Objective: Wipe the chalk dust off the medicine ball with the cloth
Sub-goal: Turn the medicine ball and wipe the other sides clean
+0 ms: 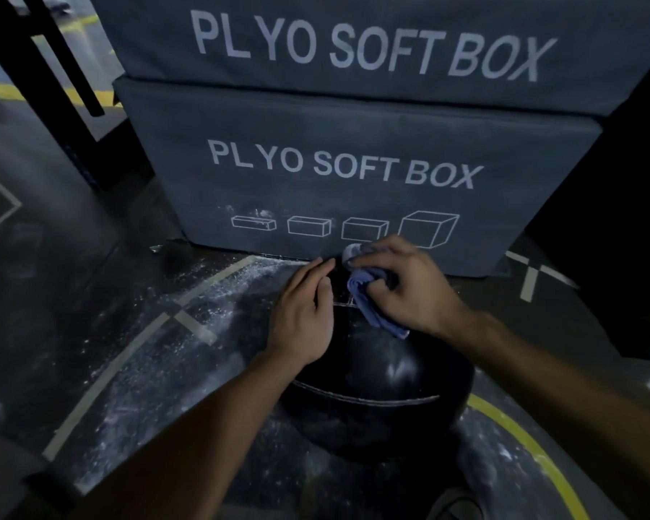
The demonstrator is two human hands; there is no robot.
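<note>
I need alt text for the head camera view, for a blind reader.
The right hand presses a crumpled blue cloth onto a round black medicine ball while the left hand rests flat on it. Two stacked grey "PLYO SOFT BOX" boxes stand behind.

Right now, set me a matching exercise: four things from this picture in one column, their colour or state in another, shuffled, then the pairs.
Things:
1. cloth
2. medicine ball
3. left hand
4. lower plyo box

States:
A. stands behind the ball, white lettering
B. black, on the floor
C. blue, bunched in the right hand
D. resting flat on the ball, fingers straight

Pairs: 1-C, 2-B, 3-D, 4-A
</note>
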